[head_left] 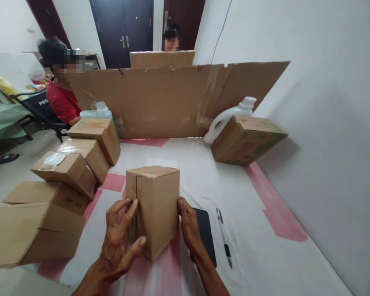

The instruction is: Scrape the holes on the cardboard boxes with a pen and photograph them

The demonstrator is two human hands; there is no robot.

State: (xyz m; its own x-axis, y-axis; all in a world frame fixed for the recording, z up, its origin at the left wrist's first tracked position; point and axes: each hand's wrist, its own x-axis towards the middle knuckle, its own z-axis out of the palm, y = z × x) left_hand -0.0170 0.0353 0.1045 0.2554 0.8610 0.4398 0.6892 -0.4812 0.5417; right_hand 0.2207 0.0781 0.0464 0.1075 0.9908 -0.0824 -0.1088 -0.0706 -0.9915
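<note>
A plain brown cardboard box (165, 209) stands upright between my hands, one vertical edge turned toward me. My left hand (119, 238) holds its left side, fingers on the left face and thumb by the front edge. On the right face, the fingertips of my right hand (188, 222) press against the cardboard. Whether the box's base rests fully on the table cannot be made out. Partly hidden behind my right wrist lies a flat black object (206, 234), and to its right a clear pen (223, 236) with a black grip.
Several cardboard boxes (70, 168) line the left side of the cloth-covered table (185, 154). Across the back stands a cardboard panel (160, 102). A white jug (226, 117) sits behind a tilted box (248, 142); a greenish jug (101, 109) is back left. Two people are beyond.
</note>
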